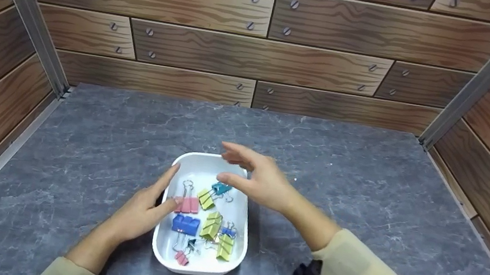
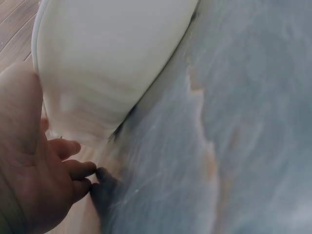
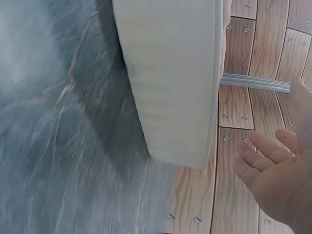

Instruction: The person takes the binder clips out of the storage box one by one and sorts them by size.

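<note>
A white plastic tub (image 1: 237, 250) holds several binder clips. Among them are a pink clip (image 1: 188, 205), a blue clip (image 1: 186, 225), a small pink clip (image 1: 182, 258), a teal clip (image 1: 221, 188) and yellow clips (image 1: 211, 226). At the tub's left rim is my left hand (image 1: 140, 213), its thumb reaching over the edge by the pink clip and its index finger along the rim. My right hand (image 1: 262, 182) hovers over the tub's upper right side, thumb and fingers apart, holding nothing. In the right wrist view, that hand (image 3: 278, 170) shows spread, slightly bent fingers beside the tub's wall (image 3: 170, 87).
The tub stands on a grey marble-patterned tabletop (image 1: 361, 186). Wood-plank-patterned panels (image 1: 200, 48) close off the back and both sides, with metal posts (image 1: 30, 10) at the rear corners.
</note>
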`<state>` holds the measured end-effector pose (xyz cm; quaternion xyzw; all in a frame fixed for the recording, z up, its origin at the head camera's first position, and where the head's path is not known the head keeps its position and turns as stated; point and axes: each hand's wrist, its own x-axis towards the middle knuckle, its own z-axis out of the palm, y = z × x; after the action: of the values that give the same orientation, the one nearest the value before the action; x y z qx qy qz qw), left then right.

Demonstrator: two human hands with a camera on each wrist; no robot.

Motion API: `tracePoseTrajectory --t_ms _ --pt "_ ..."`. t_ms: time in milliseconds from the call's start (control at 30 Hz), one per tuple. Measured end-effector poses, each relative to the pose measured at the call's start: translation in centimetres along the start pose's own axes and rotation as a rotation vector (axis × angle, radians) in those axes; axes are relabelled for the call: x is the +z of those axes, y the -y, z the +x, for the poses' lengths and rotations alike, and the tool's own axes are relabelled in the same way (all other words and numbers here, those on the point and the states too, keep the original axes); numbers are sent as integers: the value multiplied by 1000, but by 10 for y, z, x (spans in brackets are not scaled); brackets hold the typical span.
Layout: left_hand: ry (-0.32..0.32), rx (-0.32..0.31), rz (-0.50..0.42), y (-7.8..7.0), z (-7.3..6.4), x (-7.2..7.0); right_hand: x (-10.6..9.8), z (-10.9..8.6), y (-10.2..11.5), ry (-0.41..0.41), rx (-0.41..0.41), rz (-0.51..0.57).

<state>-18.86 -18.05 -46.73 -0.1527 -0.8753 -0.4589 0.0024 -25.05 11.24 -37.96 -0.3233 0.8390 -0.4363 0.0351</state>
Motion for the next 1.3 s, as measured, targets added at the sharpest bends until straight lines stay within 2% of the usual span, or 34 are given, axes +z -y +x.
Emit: tracePoseTrajectory --t_ms 200,367,933,1300 --pt "-14 -2 -50 2 -1 5 16 15 -1 26 17 103" --pt "-23 -2 -79 3 -2 7 27 25 -4 54 8 141" --pt "-34 11 -118 6 -2 10 52 42 -14 132 15 159" --pt "-48 7 -109 6 -3 9 65 47 -19 166 13 115"
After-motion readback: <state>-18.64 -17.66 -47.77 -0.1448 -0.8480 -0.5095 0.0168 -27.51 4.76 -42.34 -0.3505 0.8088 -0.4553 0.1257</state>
